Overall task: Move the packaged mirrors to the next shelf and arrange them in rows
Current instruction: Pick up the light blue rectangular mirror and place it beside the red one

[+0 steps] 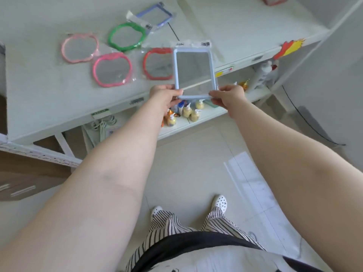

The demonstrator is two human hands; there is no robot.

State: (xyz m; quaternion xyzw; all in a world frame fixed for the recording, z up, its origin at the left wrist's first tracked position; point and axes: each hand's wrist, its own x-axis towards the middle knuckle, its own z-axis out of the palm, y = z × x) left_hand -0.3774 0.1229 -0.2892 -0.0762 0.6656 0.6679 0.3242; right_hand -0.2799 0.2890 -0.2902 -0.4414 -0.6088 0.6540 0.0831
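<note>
both hands hold a light blue rectangular packaged mirror by its near edge, just above the front edge of the white top shelf. the left hand pinches the near left corner, the right hand pinches the near right corner. its barcoded wrapper flap points to the far side.

on the shelf lie five more packaged mirrors: a red one just left of the held mirror and partly behind it, a hot pink one left of that, a pale pink one farther left, a green one beyond them, and a blue rectangular one farthest back.

small pump bottles stand on the lower shelf under the hands.
</note>
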